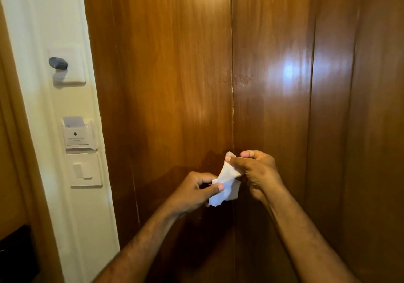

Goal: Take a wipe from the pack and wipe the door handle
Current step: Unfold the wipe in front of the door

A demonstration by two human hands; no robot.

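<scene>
A white wipe (226, 186) is held between both my hands in front of a brown wooden door (175, 75). My left hand (194, 193) pinches its lower left edge with thumb and fingers. My right hand (258, 171) grips its upper end, fingers curled, thumb on top. The wipe is crumpled and partly unfolded. No door handle and no wipe pack can be seen; the hands cover the door's seam at that height.
A white wall strip on the left carries a small dark knob on a plate (58, 63), a key-card holder (76, 134) with a card in it, and a light switch (84, 170). A dark object (17, 256) sits at the lower left corner.
</scene>
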